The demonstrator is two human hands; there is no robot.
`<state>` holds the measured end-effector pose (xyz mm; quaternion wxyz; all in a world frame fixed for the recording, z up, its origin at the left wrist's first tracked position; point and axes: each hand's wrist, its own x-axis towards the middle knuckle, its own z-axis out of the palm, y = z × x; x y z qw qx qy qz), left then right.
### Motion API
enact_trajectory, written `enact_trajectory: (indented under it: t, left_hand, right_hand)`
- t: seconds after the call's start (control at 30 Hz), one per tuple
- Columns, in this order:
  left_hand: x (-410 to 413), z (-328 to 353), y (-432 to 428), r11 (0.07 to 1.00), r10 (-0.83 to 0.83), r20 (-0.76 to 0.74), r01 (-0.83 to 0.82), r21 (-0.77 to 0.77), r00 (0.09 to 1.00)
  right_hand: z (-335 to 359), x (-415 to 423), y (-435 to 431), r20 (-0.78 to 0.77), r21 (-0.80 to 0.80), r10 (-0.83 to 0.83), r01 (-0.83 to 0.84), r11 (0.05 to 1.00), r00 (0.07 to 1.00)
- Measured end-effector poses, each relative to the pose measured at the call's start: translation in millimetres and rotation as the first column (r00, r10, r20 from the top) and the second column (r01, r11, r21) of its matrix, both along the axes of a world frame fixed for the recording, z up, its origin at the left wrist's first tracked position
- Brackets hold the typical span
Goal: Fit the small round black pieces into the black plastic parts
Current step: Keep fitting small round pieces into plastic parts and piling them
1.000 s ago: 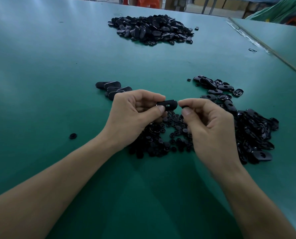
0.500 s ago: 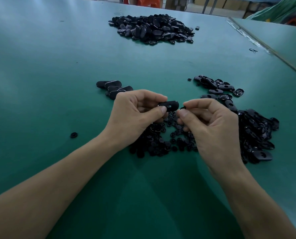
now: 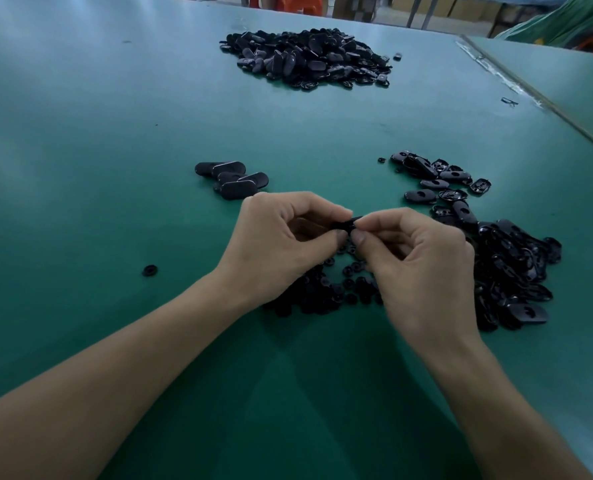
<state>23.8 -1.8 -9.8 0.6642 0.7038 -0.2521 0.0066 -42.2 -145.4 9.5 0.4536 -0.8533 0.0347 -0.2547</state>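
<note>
My left hand (image 3: 281,240) pinches a black oval plastic part (image 3: 344,224) between thumb and fingers above the green table (image 3: 115,133). My right hand (image 3: 423,268) meets it from the right, its thumb and forefinger pinched against the part's end; whatever small piece it holds is hidden by the fingertips. Beneath both hands lies a scatter of small round black pieces (image 3: 326,292). A loose pile of black plastic parts (image 3: 509,261) spreads to the right of my right hand.
Several oval parts (image 3: 231,178) lie grouped left of and beyond my hands. A big heap of black parts (image 3: 309,57) sits far back. One round piece (image 3: 149,270) lies alone at left. A table seam (image 3: 537,102) runs along the right.
My right hand has moved left and closed the gap, its fingertips now touching the part held by my left hand. The left hand stayed in place.
</note>
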Motion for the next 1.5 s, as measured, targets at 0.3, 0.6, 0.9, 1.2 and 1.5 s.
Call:
enact_trajectory:
  t: [0.3,0.6,0.9,1.2,1.5]
  left_hand:
    - [-2,0,0,0.997,0.002,0.104,-0.011,0.081,0.995]
    - [0,-1,1,0.996,0.013,0.091,-0.021,0.082,0.996]
    - [4,3,2,0.994,-0.105,-0.058,0.102,-0.041,0.993]
    - [10,6,10,0.965,-0.235,-0.222,0.201,-0.167,0.946]
    - [12,5,10,0.975,-0.209,-0.229,0.183,-0.129,0.951]
  right_hand:
    - [-1,-1,2,0.007,-0.118,-0.039,0.039,0.992,0.999]
    - [-4,-2,8,0.042,-0.105,-0.036,0.04,0.994,0.998]
    - [-8,0,5,0.133,-0.076,-0.011,0.022,0.997,0.991]
    - [-9,1,1,0.201,-0.096,0.073,-0.055,0.994,0.977]
    - [-6,2,-1,-0.036,0.258,0.164,-0.149,0.954,0.986]
